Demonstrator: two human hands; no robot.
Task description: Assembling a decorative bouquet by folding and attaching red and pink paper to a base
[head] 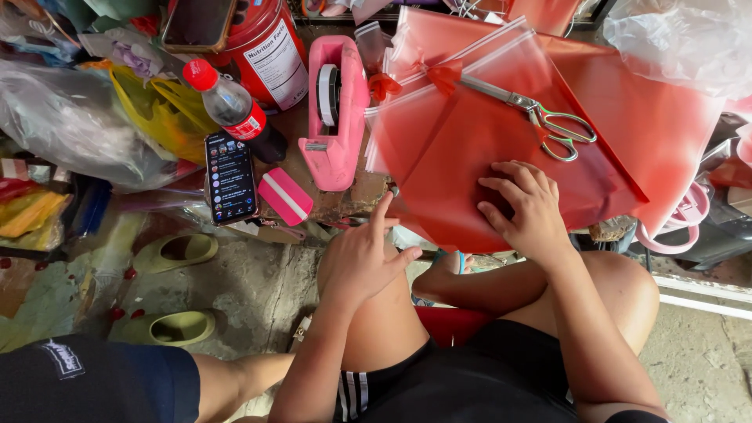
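Observation:
My right hand lies palm down with fingers spread on a stack of red translucent plastic sheets on the low work surface. My left hand hovers over my knee, index finger pointing up toward the near edge of the sheets, holding nothing. Scissors with pale green handles rest on the sheets beyond my right hand. A small red ribbon bow sits on the sheets near the scissor blades.
A pink tape dispenser stands left of the sheets. A phone, a pink squeegee, a soda bottle and a red jar lie further left. Green slippers are on the floor. Another person's arm is at lower left.

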